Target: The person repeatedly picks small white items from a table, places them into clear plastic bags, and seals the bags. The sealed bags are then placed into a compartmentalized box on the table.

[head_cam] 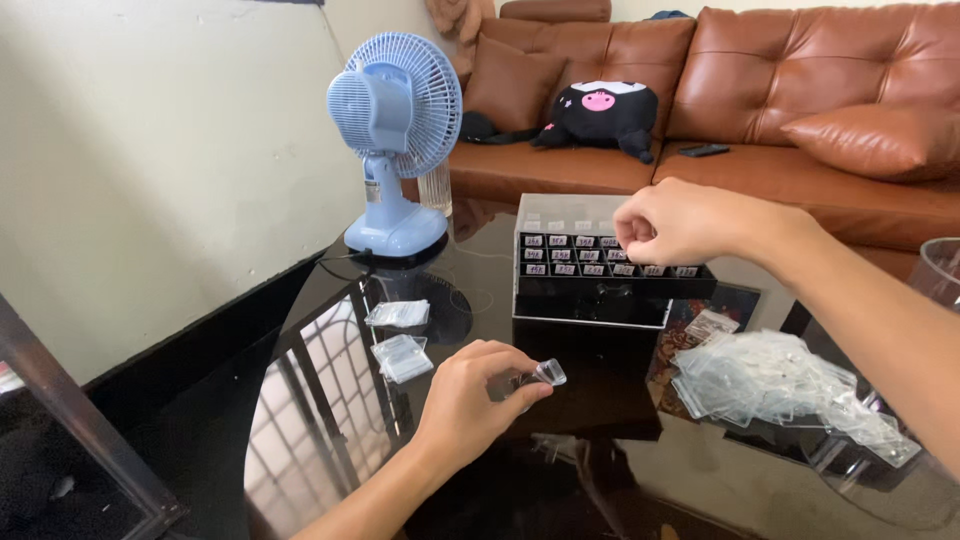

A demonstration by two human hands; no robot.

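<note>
My left hand (475, 400) hovers low over the black glossy table (330, 430) and pinches a small clear plastic case (548, 373) between thumb and fingertips. My right hand (668, 222) reaches over a clear and black compartment organiser box (590, 270), its fingers curled down among the small labelled compartments; whether it holds anything there is hidden. Two small stacks of clear cases (400, 340) lie on the table to the left of my left hand.
A heap of clear plastic cases (780, 385) lies at the right. A light blue desk fan (395, 140) stands behind the organiser box. A brown leather sofa (800, 120) with a black plush toy (600, 110) is beyond. A glass rim (940, 270) shows at the far right.
</note>
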